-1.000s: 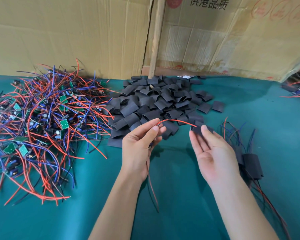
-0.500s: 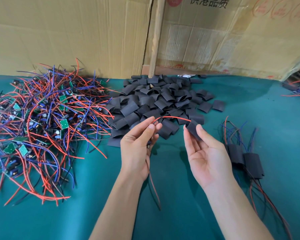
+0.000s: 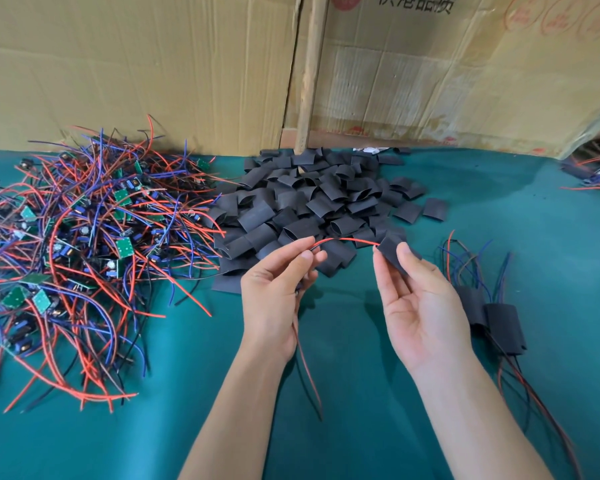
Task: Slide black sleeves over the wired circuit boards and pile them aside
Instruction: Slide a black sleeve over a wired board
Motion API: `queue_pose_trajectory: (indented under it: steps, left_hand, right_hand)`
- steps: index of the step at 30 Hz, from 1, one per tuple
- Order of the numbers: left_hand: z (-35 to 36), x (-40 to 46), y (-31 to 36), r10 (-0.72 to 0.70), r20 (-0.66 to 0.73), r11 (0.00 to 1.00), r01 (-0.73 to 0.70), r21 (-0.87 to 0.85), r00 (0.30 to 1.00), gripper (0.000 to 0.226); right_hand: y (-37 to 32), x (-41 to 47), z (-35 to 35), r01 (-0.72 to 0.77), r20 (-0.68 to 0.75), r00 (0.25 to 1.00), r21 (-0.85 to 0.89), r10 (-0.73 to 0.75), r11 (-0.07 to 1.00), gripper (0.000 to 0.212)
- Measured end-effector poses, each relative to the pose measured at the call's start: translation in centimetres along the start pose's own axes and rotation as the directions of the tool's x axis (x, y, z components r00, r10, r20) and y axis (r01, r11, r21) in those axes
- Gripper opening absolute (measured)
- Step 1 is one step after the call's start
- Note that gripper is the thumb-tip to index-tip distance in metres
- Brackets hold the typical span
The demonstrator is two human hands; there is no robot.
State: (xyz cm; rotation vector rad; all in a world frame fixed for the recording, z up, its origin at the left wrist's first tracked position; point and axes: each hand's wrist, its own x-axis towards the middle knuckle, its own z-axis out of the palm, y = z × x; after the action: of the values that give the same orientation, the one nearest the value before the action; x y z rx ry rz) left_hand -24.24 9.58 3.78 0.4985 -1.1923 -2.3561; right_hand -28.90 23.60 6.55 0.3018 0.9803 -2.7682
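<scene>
1. Nearest the camera, bare green felt table (image 3: 343, 427) lies between two forearms, with loose red and dark wire ends trailing across it.
2. Above it, the left hand (image 3: 274, 289) pinches a thin red wire (image 3: 347, 240) between thumb and fingers; the board itself is hidden.
3. Opposite, the right hand (image 3: 420, 306), palm up, pinches a flat matte black sleeve (image 3: 390, 249) at the wire's free end.
4. Just right, two sleeved boards (image 3: 499, 323) lie together, wires fanning out.
5. Farther back, a heap of black sleeves (image 3: 312, 206) sits centre; a tangle of wired green boards (image 3: 84, 237) fills the left.
6. Behind, creased cardboard (image 3: 153, 71) walls off the table's rear edge.
</scene>
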Motion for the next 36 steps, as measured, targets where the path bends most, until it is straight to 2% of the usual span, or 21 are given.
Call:
queue_pose_trajectory:
  steps: [8, 13, 16, 22, 29, 32, 36]
  left_hand:
    - [0.3, -0.1, -0.4, 0.040, 0.011, 0.996, -0.041, 0.079, 0.999, 0.026]
    - [0.3, 0.0, -0.6, 0.050, 0.011, 0.993, -0.051, 0.102, 0.999, 0.026]
    - [0.2, 0.0, -0.8, 0.060, 0.020, 0.989, -0.062, 0.134, 0.998, 0.024]
    - [0.0, 0.2, -1.2, 0.099, 0.069, 0.966, -0.112, 0.234, 0.993, 0.024]
    - [0.3, -0.3, -1.4, 0.111, 0.234, 0.896, -0.199, 0.396, 0.966, 0.033]
    - [0.6, -0.5, -1.4, 0.059, 0.253, 0.901, -0.161, 0.403, 0.966, 0.037]
    - [0.6, -0.6, -0.9, 0.023, 0.286, 0.925, -0.128, 0.356, 0.958, 0.038]
  right_hand:
    - [-1.4, 0.6, -0.5, 0.082, -0.003, 0.997, -0.003, -0.082, 0.997, 0.021]
    - [-1.6, 0.9, -0.7, 0.158, 0.018, 0.987, -0.188, -0.158, 0.969, 0.023]
    - [-1.9, 0.9, -0.8, 0.178, 0.025, 0.984, -0.227, -0.177, 0.958, 0.022]
    - [-1.5, 0.6, -0.6, 0.143, 0.047, 0.990, -0.341, -0.136, 0.929, 0.023]
    - [0.6, -0.1, -0.1, 0.101, 0.065, 0.995, -0.391, -0.082, 0.915, 0.035]
    - [1.5, -0.8, 0.2, 0.119, 0.146, 0.988, -0.469, -0.056, 0.875, 0.039]
    - [1.7, -0.7, 0.1, 0.044, 0.143, 0.990, -0.395, 0.014, 0.918, 0.040]
